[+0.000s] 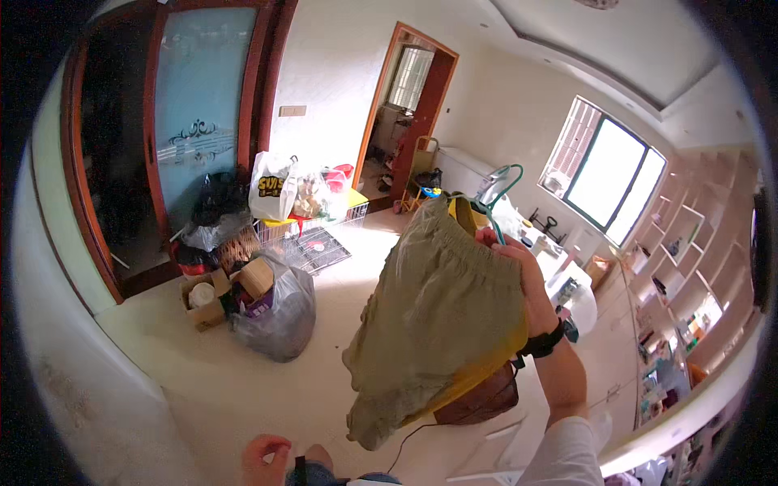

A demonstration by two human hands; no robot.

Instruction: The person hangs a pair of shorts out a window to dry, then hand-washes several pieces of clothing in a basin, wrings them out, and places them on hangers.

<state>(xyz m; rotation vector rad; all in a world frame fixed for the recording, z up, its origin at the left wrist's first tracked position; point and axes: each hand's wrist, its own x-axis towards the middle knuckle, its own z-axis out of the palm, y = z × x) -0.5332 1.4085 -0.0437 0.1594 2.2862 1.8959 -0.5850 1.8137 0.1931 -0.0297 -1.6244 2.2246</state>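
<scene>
Khaki shorts [442,300] with an elastic waistband and a yellow edge hang in front of me, at the centre right. My right hand [510,251], raised, is closed on the waistband and a green hanger [492,212], whose hook points up. The fingers partly hide where the hanger meets the cloth. A dark band sits round my right wrist. Low at the bottom edge, my left hand [266,460] has its fingers curled toward the thumb, with nothing visible in them. It is apart from the shorts.
Bags stand on a wire cage [316,243] by the glass door. A grey plastic bag [284,316] and cardboard box [204,301] are on the floor at left. A brown bag [480,398] lies behind the shorts. Cluttered shelves [689,243] line the right side.
</scene>
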